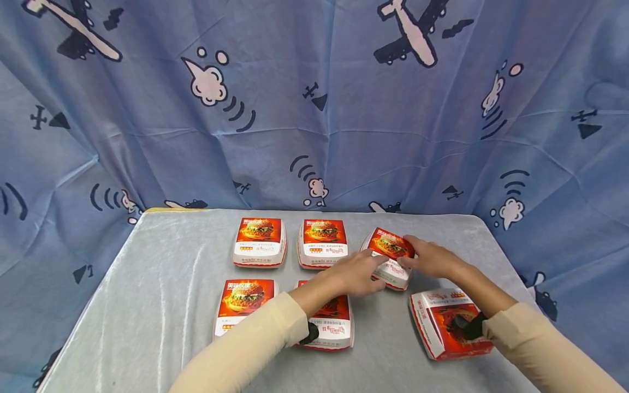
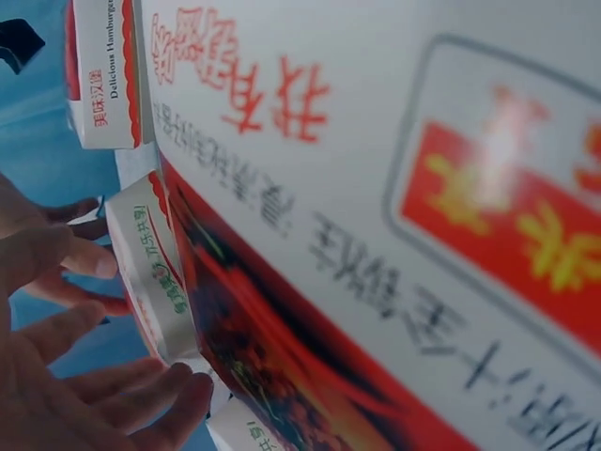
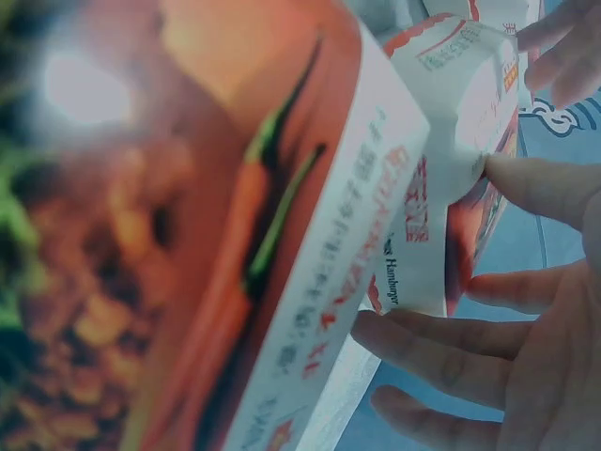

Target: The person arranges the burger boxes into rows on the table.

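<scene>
A burger box (image 1: 393, 252) with a red burger picture on its lid sits at the back right, turned askew to the others. My right hand (image 1: 434, 259) is at its right side, thumb and fingers spread, their tips against the box (image 3: 441, 178) in the right wrist view. At the box's left front edge is my left hand (image 1: 361, 273), fingers loosely extended and overlapping the lid. The left wrist view shows these left fingers (image 2: 122, 395) close to the box's white side (image 2: 150, 263), with the right hand's fingers beyond.
Two matching boxes stand in the back row, at left (image 1: 259, 243) and middle (image 1: 322, 244). Two more are in front, at left (image 1: 245, 300) and partly under my left forearm (image 1: 334, 327). Another box (image 1: 442, 322) lies under my right wrist, turned differently. A blue curtain (image 1: 314, 136) hangs behind the table (image 1: 142, 284).
</scene>
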{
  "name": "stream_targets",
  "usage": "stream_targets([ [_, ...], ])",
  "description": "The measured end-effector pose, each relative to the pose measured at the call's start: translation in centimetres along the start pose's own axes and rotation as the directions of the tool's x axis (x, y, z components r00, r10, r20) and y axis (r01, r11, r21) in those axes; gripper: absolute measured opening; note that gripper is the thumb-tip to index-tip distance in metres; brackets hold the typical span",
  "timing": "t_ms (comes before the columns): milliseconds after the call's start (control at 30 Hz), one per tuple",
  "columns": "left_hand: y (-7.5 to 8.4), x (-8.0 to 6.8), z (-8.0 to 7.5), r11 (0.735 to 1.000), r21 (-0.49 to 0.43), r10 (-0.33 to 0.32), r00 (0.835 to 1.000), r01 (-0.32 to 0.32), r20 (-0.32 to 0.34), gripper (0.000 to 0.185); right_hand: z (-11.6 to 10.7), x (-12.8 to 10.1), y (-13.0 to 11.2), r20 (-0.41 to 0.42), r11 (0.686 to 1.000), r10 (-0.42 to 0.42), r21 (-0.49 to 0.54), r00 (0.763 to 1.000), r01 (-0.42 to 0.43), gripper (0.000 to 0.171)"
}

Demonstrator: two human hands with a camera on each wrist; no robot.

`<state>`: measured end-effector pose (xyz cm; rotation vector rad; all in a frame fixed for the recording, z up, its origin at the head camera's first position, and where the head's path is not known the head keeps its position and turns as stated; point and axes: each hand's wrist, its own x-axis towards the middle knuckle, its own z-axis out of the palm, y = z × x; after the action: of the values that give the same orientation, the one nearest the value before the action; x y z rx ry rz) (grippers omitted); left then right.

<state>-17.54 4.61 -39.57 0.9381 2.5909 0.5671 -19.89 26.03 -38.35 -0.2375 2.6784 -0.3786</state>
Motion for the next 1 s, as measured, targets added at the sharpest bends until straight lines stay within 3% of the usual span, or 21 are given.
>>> stream_targets([
  [400,-0.3,0.1,0.1,0.996,-0.081,-0.033,0.998,0.037,0.047,0.061,0.1,0.6,0.1,-0.034,1.0,-0.012,0.009,0.999,0.012,0.068],
  [700,-0.4,0.4,0.3,0.998,-0.057,-0.007,0.999,0.01,0.051,0.06,0.2,1.0,0.0,-0.074,1.0,-0.017,-0.007,0.997,0.017,0.062],
  [1000,-0.5,0.4,0.2,0.994,-0.107,-0.001,0.997,0.009,0.075,0.061,0.0,1.3,-0.3,-0.063,1.0,-0.014,-0.024,0.998,0.013,0.061],
])
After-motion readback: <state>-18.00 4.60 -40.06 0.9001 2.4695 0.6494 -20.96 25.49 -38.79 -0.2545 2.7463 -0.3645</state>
